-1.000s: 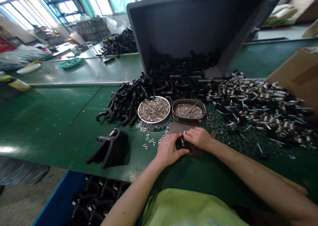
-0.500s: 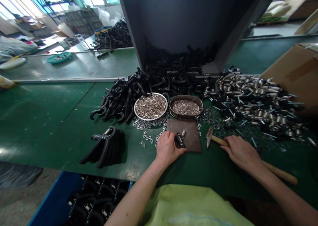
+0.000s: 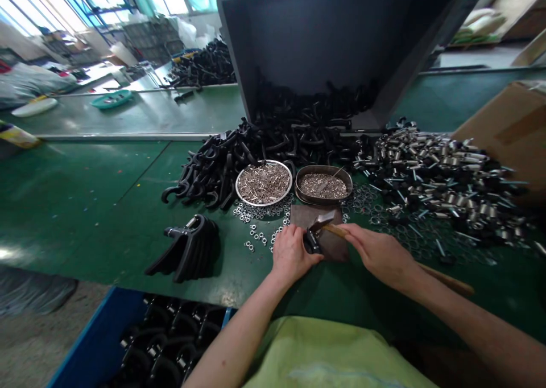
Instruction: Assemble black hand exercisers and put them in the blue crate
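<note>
My left hand (image 3: 292,254) is closed on a small black plastic part (image 3: 311,242) standing on a dark brown metal plate (image 3: 331,244) on the green table. My right hand (image 3: 377,252) grips the wooden handle of a small hammer (image 3: 322,224) near its head. The hammer head hangs just above the black part. The long handle runs back to the right under my forearm.
Two round metal dishes, one of pins (image 3: 264,183) and one of small nuts (image 3: 323,185), stand behind the plate. Loose washers (image 3: 255,235) lie left of it. A pile of black handles (image 3: 239,157) spills from a tilted grey bin (image 3: 324,41). Metal-and-black parts (image 3: 443,174) heap at right. Assembled black pieces (image 3: 191,251) stand left; a blue crate (image 3: 145,342) sits below.
My right hand left the black part, reached right to the hammer on the table, picked it up and brought its head over the part. My left hand kept its hold.
</note>
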`<state>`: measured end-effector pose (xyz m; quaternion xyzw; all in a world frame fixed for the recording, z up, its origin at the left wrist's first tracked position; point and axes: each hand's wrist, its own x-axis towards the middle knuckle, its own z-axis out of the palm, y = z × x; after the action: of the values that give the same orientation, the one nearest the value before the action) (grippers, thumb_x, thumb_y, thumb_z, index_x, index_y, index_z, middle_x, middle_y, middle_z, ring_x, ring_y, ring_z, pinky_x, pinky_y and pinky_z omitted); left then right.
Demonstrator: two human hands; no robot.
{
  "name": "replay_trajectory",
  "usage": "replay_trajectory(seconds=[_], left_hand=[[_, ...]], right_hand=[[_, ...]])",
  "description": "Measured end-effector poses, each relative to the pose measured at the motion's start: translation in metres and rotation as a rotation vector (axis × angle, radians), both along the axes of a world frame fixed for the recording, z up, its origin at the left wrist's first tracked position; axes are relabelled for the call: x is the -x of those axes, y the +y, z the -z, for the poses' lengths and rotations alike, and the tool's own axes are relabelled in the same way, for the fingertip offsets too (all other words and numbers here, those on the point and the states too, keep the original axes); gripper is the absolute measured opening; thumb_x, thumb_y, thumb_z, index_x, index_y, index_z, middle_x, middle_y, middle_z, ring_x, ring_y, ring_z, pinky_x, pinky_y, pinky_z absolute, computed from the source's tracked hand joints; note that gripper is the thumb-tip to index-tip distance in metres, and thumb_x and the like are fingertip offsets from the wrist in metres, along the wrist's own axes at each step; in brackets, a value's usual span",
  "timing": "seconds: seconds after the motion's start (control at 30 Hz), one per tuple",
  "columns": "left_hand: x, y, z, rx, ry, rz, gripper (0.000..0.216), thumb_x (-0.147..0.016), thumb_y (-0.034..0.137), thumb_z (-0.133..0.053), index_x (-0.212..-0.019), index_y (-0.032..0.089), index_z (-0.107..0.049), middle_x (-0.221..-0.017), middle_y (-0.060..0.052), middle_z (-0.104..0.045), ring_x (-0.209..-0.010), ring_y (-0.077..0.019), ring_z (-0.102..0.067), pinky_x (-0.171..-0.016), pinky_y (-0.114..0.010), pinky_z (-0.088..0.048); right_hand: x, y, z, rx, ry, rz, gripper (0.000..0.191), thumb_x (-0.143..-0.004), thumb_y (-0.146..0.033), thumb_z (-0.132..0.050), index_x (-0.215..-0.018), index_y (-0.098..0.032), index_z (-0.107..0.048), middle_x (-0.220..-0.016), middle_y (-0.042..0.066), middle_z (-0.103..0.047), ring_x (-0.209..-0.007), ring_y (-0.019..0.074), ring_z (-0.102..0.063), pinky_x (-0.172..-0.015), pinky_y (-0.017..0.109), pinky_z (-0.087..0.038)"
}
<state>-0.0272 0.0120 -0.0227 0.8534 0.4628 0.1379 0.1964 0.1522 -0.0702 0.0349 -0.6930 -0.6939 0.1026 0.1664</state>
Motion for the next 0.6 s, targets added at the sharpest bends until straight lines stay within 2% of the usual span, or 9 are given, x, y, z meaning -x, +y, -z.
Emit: replay_trajectory(seconds=[0.1, 0.13, 0.2, 0.27, 0.37, 0.47, 0.53, 0.6], left_hand=[[0.0, 0.001, 0.0, -0.011, -0.004, 0.009, 0.056, -0.054, 0.048, -0.08, -0.097, 0.021, -0.056, -0.101, -0.004, -0.058, -0.097, -0.0239, -0.052, -0.085, -0.037, -0.043], [0.0, 0.001, 0.001, -0.015, -0.007, 0.011, 0.056, -0.055, 0.048, -0.08, -0.098, 0.021, -0.056, -0.101, -0.004, -0.058, -0.098, -0.024, -0.052, -0.085, -0.037, -0.043], [0.0, 0.001, 0.001, -0.016, -0.009, 0.01, 0.056, -0.055, 0.047, -0.08, -0.098, 0.021, -0.055, -0.1, -0.004, -0.058, -0.098, -0.0247, -0.052, -0.085, -0.038, -0.043], [0.0, 0.0, 0.002, -0.015, -0.012, 0.009, 0.056, -0.054, 0.046, -0.08, -0.097, 0.02, -0.055, -0.099, -0.005, -0.058, -0.097, -0.0256, -0.052, -0.084, -0.039, -0.043], [0.0, -0.002, 0.004, -0.006, -0.052, -0.009, 0.055, -0.054, 0.045, -0.081, -0.096, 0.019, -0.055, -0.099, -0.005, -0.058, -0.097, -0.0266, -0.053, -0.084, -0.041, -0.043], [0.002, -0.002, 0.002, 0.068, -0.208, -0.103, 0.054, -0.057, 0.042, -0.08, -0.097, 0.019, -0.053, -0.098, -0.005, -0.058, -0.095, -0.0244, -0.054, -0.085, -0.039, -0.044], [0.004, -0.002, -0.003, 0.16, -0.376, -0.19, 0.054, -0.059, 0.041, -0.08, -0.099, 0.019, -0.052, -0.098, -0.004, -0.058, -0.093, -0.0214, -0.056, -0.083, -0.035, -0.045], [0.004, -0.004, -0.011, 0.26, -0.525, -0.26, 0.054, -0.06, 0.04, -0.08, -0.101, 0.018, -0.052, -0.099, -0.004, -0.058, -0.091, -0.0194, -0.056, -0.081, -0.033, -0.046]], right_hand=[[0.0, 0.001, -0.003, -0.18, 0.065, 0.049, 0.03, -0.096, -0.027, -0.029, -0.114, -0.021, -0.052, -0.095, 0.008, -0.071, -0.081, 0.0182, -0.068, -0.067, 0.027, -0.049], [0.001, 0.001, -0.001, -0.168, 0.048, 0.043, 0.029, -0.095, -0.026, -0.029, -0.11, -0.02, -0.054, -0.091, 0.008, -0.071, -0.078, 0.0184, -0.068, -0.065, 0.027, -0.048], [-0.001, 0.002, 0.008, -0.035, -0.03, 0.016, 0.027, -0.094, -0.025, -0.032, -0.104, -0.021, -0.057, -0.085, 0.005, -0.072, -0.069, 0.0185, -0.067, -0.059, 0.027, -0.047], [-0.005, 0.0, 0.021, 0.079, -0.11, 0.024, 0.027, -0.094, -0.027, -0.032, -0.106, -0.024, -0.057, -0.09, 0.003, -0.072, -0.067, 0.0187, -0.068, -0.055, 0.027, -0.045], [-0.022, -0.015, 0.041, -0.021, -0.202, 0.104, 0.033, -0.096, -0.031, -0.031, -0.117, -0.024, -0.055, -0.104, 0.005, -0.07, -0.08, 0.0205, -0.068, -0.059, 0.029, -0.047], [-0.048, -0.038, 0.06, -0.133, -0.36, 0.17, 0.037, -0.095, -0.033, -0.034, -0.119, -0.017, -0.057, -0.099, 0.009, -0.069, -0.082, 0.023, -0.066, -0.062, 0.032, -0.047], [-0.063, -0.048, 0.069, -0.128, -0.476, 0.194, 0.04, -0.094, -0.035, -0.036, -0.117, -0.015, -0.06, -0.087, 0.011, -0.069, -0.076, 0.0258, -0.065, -0.061, 0.035, -0.046], [-0.066, -0.049, 0.074, -0.14, -0.496, 0.202, 0.041, -0.093, -0.038, -0.036, -0.112, -0.013, -0.063, -0.084, 0.014, -0.067, -0.079, 0.0297, -0.062, -0.064, 0.039, -0.046]])
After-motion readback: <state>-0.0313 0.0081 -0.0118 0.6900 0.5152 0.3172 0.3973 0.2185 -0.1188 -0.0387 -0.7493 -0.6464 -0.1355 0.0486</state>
